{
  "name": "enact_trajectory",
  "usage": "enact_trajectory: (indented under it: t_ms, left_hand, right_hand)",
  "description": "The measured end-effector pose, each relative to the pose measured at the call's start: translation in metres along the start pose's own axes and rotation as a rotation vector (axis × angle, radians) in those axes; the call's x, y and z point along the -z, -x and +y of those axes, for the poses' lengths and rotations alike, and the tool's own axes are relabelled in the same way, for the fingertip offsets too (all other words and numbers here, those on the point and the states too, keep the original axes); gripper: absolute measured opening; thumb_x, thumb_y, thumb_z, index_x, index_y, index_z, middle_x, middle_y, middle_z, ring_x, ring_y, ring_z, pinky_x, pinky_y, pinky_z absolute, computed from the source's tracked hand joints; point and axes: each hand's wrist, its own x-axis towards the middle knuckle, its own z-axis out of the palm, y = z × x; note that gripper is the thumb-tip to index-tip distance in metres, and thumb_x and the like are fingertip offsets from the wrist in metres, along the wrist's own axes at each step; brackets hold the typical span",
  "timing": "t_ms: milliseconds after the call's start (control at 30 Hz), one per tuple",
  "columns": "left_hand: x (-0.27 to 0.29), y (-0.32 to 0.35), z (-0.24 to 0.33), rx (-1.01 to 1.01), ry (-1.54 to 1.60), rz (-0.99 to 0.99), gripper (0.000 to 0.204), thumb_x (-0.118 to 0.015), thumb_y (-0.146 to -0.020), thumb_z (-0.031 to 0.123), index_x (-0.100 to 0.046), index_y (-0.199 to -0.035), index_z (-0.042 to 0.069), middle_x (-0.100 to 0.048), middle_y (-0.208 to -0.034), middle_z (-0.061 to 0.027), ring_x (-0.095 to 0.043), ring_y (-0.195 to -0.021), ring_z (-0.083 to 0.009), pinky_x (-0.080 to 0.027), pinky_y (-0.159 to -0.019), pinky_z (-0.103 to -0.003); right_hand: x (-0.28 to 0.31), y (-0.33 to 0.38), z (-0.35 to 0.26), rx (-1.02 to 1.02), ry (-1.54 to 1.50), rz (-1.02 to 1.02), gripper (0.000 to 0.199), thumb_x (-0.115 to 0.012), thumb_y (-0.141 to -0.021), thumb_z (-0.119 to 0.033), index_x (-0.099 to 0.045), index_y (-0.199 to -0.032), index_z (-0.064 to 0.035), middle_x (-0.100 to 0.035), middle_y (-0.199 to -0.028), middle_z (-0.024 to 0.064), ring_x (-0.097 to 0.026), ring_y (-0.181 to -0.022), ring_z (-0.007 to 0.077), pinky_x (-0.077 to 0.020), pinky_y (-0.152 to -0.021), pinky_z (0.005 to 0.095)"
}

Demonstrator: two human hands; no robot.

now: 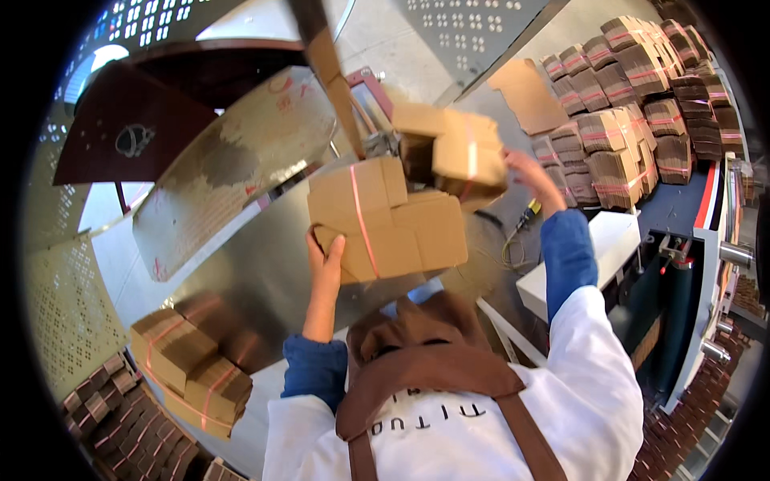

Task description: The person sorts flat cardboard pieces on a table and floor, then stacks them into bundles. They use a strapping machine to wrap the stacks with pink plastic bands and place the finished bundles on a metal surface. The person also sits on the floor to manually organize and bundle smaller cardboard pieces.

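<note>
My left hand (pixel 325 268) grips the left end of a bundle of flat brown cardboard pieces (pixel 425 236), its thumb on top. A pink strap (pixel 362 220) runs round this bundle. Just beyond it, to the right, a second strapped cardboard bundle (pixel 467 148) sits tilted and slightly blurred. The fingers of my right hand (pixel 525 170) close on the right end of that second bundle; its underside is hidden. Both bundles are over a grey metal table (pixel 241 280), beside the upright arch (pixel 329 72) of a machine.
Strapped cardboard bundles (pixel 613 120) stand stacked at the right, near a loose flat cardboard sheet (pixel 528 96). Another strapped pile (pixel 192 373) is at the lower left. A worn slanted panel (pixel 233 160) lies left of the arch. A white box-shaped part (pixel 581 260) and a cable (pixel 513 240) are at the right.
</note>
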Motion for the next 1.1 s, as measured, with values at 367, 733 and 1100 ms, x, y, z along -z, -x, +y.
enact_trajectory:
  t_ms: [367,733,1100]
  left_hand:
    - [0.012,0.003,-0.027,0.029,0.111,-0.021,0.070,-0.062,-0.089,0.033,-0.029,-0.143,0.002,-0.040,-0.138,-0.0105,-0.038,-0.128,-0.0221,-0.029,-0.108,-0.036]
    - [0.043,0.009,-0.056,0.179,0.174,-0.016,0.070,-0.060,-0.092,0.039,-0.030,-0.144,0.003,-0.041,-0.141,-0.0100,-0.041,-0.128,-0.0216,-0.035,-0.105,-0.036]
    - [0.042,-0.010,-0.055,0.257,0.329,-0.154,0.065,-0.060,-0.092,0.039,-0.034,-0.141,0.004,-0.047,-0.135,-0.0083,-0.048,-0.121,-0.0197,-0.040,-0.102,-0.036]
  right_hand:
    - [-0.089,-0.057,0.084,-0.034,-0.498,0.405,0.026,-0.056,-0.094,-0.023,-0.056,-0.111,-0.0036,-0.062,-0.084,0.0074,-0.060,-0.065,0.0145,-0.0482,-0.052,0.0289]
    - [-0.155,-0.028,0.092,0.131,0.111,0.418,0.042,-0.052,-0.095,-0.034,-0.055,-0.121,-0.0001,-0.063,-0.112,0.0158,-0.061,-0.099,0.0259,-0.0466,-0.089,0.0353]
    - [-0.210,0.040,0.053,0.049,-0.548,-0.044,0.064,-0.037,-0.097,-0.058,-0.052,-0.128,-0.0034,-0.057,-0.122,0.0114,-0.052,-0.111,0.0195,-0.0425,-0.094,0.0320]
